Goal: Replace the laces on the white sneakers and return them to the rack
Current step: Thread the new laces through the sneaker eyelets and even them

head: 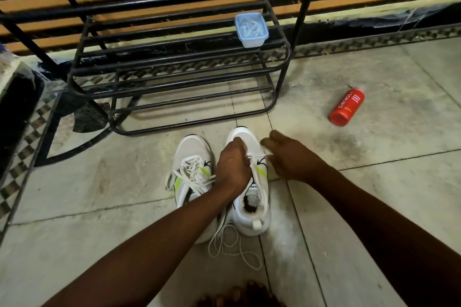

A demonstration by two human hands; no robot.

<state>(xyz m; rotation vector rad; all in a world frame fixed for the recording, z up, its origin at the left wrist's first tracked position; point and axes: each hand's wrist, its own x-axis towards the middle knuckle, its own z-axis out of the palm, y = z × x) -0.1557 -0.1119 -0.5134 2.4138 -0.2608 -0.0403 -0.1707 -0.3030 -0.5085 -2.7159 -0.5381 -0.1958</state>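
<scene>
Two white sneakers point(190, 149), right hand point(291, 158) pinching lace point(259, 156), red CINTHOL bottle point(346, 106)

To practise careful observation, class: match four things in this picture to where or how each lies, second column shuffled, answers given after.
1. red bottle
2. blue tub
3. right sneaker
4. left sneaker

A. on a shelf of the rack
B. laced, in neither hand
C. on its side on the floor
D. held by the left hand, its lace pinched by the right hand

Pairs: 1-C, 2-A, 3-D, 4-B
</scene>
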